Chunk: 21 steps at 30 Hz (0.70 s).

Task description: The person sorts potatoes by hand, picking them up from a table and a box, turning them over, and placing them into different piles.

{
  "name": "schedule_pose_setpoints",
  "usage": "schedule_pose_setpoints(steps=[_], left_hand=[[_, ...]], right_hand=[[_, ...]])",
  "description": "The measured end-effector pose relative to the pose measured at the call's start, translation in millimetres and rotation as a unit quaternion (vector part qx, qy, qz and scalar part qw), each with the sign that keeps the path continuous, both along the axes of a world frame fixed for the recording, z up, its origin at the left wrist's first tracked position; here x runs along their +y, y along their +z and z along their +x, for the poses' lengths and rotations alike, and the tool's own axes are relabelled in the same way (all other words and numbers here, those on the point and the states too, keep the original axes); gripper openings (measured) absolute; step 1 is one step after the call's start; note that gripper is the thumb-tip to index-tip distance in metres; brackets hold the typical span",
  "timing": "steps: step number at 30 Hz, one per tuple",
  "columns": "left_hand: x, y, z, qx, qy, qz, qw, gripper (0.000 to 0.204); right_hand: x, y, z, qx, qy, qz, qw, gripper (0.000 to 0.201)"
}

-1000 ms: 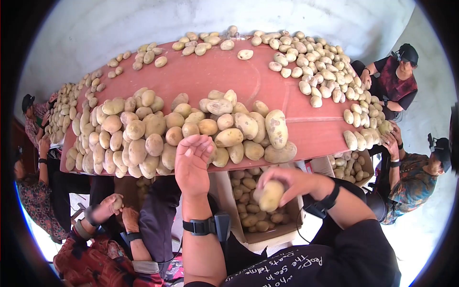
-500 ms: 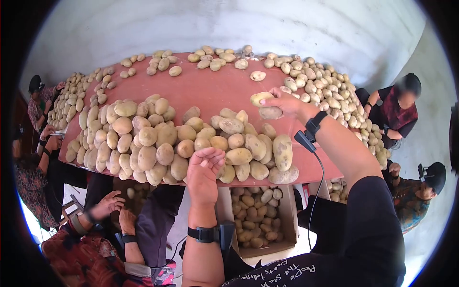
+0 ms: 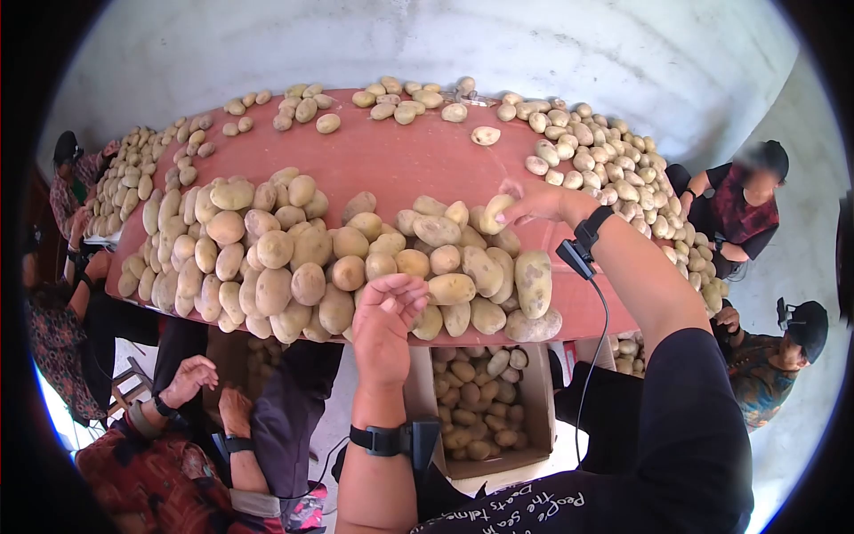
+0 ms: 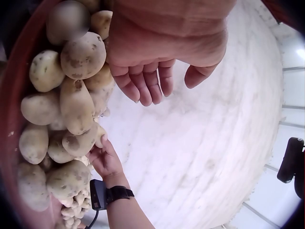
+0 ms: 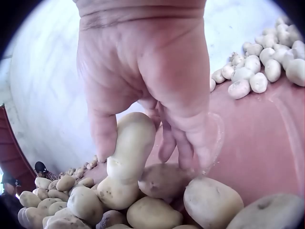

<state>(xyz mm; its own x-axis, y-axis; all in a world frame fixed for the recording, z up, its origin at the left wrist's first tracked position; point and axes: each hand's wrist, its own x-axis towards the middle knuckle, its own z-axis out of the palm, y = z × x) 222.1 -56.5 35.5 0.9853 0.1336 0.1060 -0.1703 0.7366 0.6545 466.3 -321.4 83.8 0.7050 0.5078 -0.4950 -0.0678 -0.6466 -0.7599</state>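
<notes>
My right hand (image 3: pixel 538 201) reaches over the right end of the near potato heap (image 3: pixel 310 247). In the right wrist view, the thumb and fingers of the right hand (image 5: pixel 145 81) pinch a pale oval potato (image 5: pixel 131 145), its lower end against other potatoes in the heap. My left hand (image 3: pixel 384 334) is raised at the table's near edge, palm up with relaxed fingers, holding nothing. In the left wrist view the left hand (image 4: pixel 164 52) hangs beside the potatoes (image 4: pixel 83 55), its fingers loosely bent.
More potatoes line the far and right sides of the red table (image 3: pixel 418 160). A cardboard box of potatoes (image 3: pixel 544 400) stands below the near edge. One person (image 3: pixel 169 472) sits close on the left; others sit at both ends of the table.
From the box area, my right hand has moved up over the table, then slightly left and down to the heap with a potato. The left hand has stayed nearly in place.
</notes>
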Motion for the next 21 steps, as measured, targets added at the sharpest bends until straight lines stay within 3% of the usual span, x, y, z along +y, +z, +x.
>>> schedule_pose_setpoints(steps=[4,8,11,14,17,20,21], left_hand=[[1,0,-4,0.003,0.003,0.001,1.0,0.034],[2,-1,-6,0.001,0.001,-0.001,1.0,0.033],[1,-5,-4,-0.004,-0.004,-0.003,1.0,0.034],[1,-4,-3,-0.007,0.0,0.018,1.0,0.035],[3,-6,-2,-0.022,0.001,0.006,1.0,0.036],[3,-6,0,-0.018,0.003,0.015,1.0,0.037],[3,-6,-1,-0.019,0.001,0.014,1.0,0.037]], right_hand=[[10,22,-36,0.014,0.025,-0.066,0.997,0.058],[15,10,-36,-0.109,0.119,-0.271,0.949,0.06],[8,0,-37,-0.242,0.174,-0.234,0.925,0.059],[-5,-20,-23,-0.227,0.174,-0.151,0.946,0.053],[18,55,-77,-0.177,0.099,-0.12,0.972,0.047],[16,75,-147,-0.083,0.146,0.105,0.98,0.04],[15,68,-167,-0.063,0.219,0.127,0.965,0.038]])
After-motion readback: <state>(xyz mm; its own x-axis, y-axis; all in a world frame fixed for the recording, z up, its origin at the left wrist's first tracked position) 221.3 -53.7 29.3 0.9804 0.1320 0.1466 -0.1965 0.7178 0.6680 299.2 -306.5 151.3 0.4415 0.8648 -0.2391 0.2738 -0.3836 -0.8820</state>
